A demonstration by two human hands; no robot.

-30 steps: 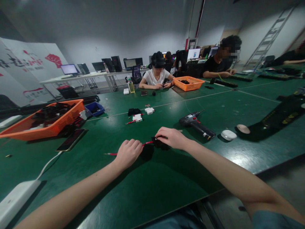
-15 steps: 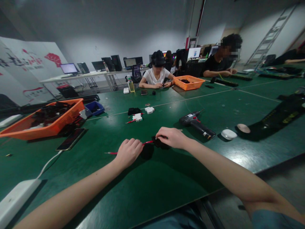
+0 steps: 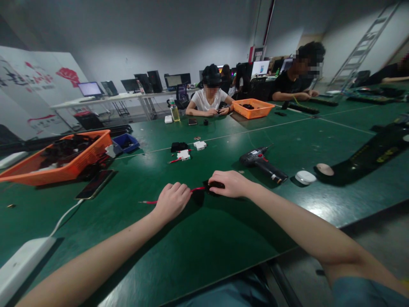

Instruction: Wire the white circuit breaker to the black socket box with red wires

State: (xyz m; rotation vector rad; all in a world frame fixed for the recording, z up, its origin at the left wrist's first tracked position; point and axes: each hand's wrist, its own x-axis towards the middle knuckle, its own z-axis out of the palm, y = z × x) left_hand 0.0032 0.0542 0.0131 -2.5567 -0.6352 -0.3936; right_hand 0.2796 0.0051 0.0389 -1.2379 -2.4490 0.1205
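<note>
pinching a thin red wire [image 3: 197, 189] in a curled left hand [image 3: 171, 201]; right hand [image 3: 230, 183] clamps its small black connector block [image 3: 213, 186], lowered against the green counter [image 3: 204, 238] since a second ago, so seating looks near. grey cordless drill [image 3: 262, 162] just beyond.

board [image 3: 38, 91]: red fist sign and dark characters, too blurred to read
black strip [image 3: 370, 155]: yellow lettering, too small to read
drill [image 3: 262, 163]: small label patch, not legible
monitors [image 3: 174, 80]: lit screens, no readable text
readable text: none
</note>
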